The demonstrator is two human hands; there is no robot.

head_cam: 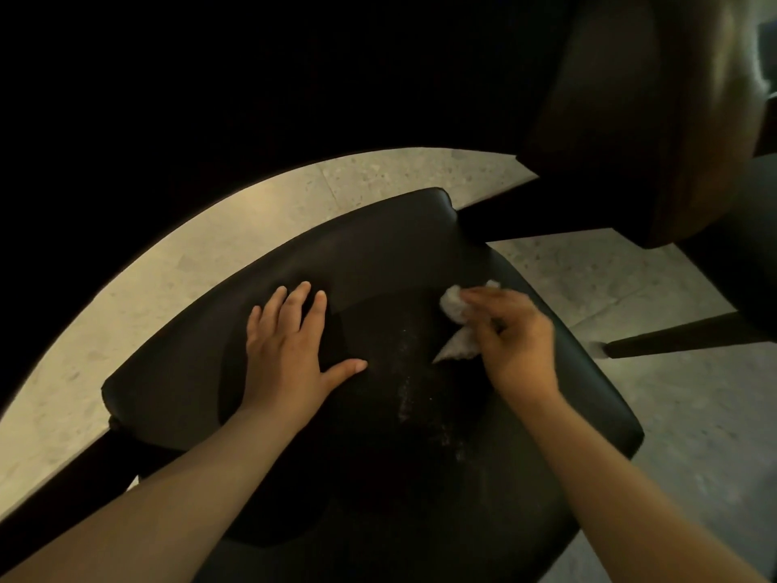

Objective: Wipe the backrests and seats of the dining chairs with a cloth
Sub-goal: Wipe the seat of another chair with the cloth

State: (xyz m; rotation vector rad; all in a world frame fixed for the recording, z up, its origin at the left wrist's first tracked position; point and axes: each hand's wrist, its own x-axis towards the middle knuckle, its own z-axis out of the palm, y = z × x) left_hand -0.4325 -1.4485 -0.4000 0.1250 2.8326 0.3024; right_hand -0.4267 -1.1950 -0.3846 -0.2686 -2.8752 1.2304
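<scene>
The cloth [456, 326], white and bunched, sits on the dark chair seat [420, 435] near its backrest [357, 246], with the right hand [515, 342] and its fingers closed around it, probably mid-wipe. The left hand [290, 347] lies flat, fingers spread, likely steadying the chair. Pale specks dot the seat. Below is a speckled stone floor [630, 279]; the room is dim.
</scene>
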